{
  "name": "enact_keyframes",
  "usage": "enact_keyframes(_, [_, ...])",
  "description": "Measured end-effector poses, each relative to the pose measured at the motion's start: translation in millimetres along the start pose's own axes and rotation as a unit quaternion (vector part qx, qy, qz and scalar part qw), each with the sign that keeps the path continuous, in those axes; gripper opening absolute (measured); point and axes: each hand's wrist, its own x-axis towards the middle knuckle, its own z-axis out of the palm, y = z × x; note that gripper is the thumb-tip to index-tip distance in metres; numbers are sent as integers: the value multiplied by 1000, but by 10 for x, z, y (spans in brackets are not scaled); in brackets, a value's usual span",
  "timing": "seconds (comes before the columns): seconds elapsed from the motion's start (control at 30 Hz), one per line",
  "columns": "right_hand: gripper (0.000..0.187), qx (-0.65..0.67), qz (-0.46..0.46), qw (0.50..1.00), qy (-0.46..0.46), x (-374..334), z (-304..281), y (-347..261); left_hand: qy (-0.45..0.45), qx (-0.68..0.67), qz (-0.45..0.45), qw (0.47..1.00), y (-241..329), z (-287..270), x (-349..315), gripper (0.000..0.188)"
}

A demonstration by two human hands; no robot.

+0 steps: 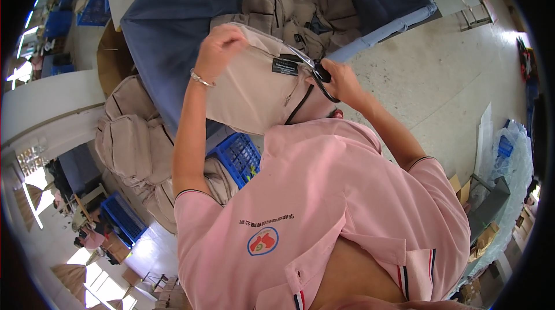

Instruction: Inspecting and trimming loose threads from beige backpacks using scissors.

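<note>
A beige backpack hangs in front of my chest, its side turned up and a black label sewn near a seam. My left hand is closed in a pinch at its upper left edge; whether it holds cloth or a loose thread I cannot make out for sure. In my right hand is a pair of scissors with black handles. The blades point up and left, above the label and close to the seam. A zipper pull and a dark zipper line show lower on the bag.
Ahead stands a large blue fabric bin with several beige backpacks inside. More beige backpacks are piled at my left, beside a blue plastic crate. Plastic-wrapped goods stand at the right on the concrete floor.
</note>
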Motion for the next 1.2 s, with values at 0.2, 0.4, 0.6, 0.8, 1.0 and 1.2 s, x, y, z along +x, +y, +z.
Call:
enact_keyframes(0.2, [37, 110, 28, 993, -28, -106, -109, -53, 268, -326, -286, 860, -898, -228, -317, 25])
enact_keyframes(0.4, [34, 134, 14, 991, -18, -222, -140, -86, 101, -427, -345, 830, -932, -149, -739, 20])
enact_keyframes(0.6, [34, 215, 59, 972, 72, -354, -272, -122, 233, -186, -246, 922, 477, -997, -825, 19])
enact_keyframes(0.8, [33, 436, 114, 865, 219, -205, -430, 77, 429, 130, -129, 885, 1904, -929, -972, 15])
enact_keyframes(1.0, [30, 426, 226, 853, 200, -593, -429, 406, 96, 8, -82, 992, 1677, 1108, -884, 6])
enact_keyframes(1.2, [28, 369, 238, 884, 162, -767, -230, 657, -23, -162, -213, 963, 1283, 2250, -1147, 12])
